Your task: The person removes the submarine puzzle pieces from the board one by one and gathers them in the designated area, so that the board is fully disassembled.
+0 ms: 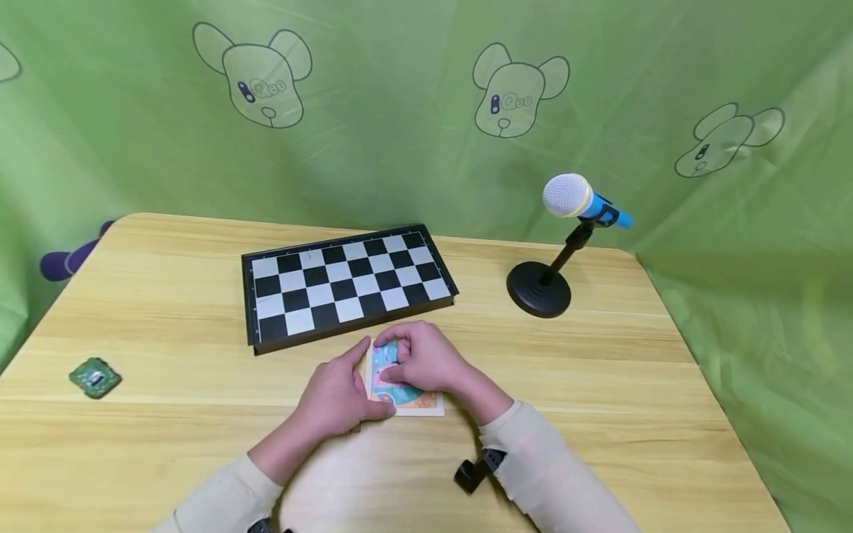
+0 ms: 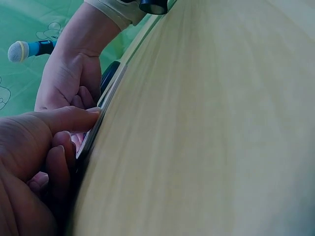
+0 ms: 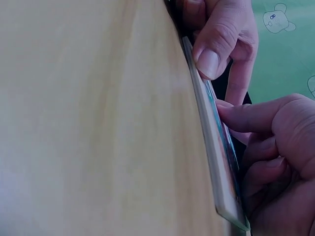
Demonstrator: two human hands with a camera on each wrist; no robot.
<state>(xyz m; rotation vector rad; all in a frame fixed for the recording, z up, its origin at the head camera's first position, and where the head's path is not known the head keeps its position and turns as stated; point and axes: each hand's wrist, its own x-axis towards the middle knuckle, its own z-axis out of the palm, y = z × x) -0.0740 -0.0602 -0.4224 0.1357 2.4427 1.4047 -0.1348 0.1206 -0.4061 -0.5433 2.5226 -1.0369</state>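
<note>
A small flat picture board (image 1: 420, 400), with a colourful print and a pale border, lies on the table between both hands. My left hand (image 1: 336, 396) holds its left side, with the thumb on the near-left corner and the index finger reaching toward the far-left corner. Over the print, my right hand (image 1: 429, 359) touches the picture with thumb and bent index finger; its other fingers are curled. In the right wrist view the board (image 3: 212, 147) appears almost edge-on, with both thumbs against its printed face. Whether the right fingertips pinch a separate piece cannot be made out.
Just beyond the hands lies a black-and-white checkered board (image 1: 349, 285). A blue microphone (image 1: 586, 200) on a black stand (image 1: 538, 289) is at the back right. Far left sits a small green packet (image 1: 95, 377). Green printed cloth (image 1: 400, 148) hangs behind the wooden table (image 1: 633, 414).
</note>
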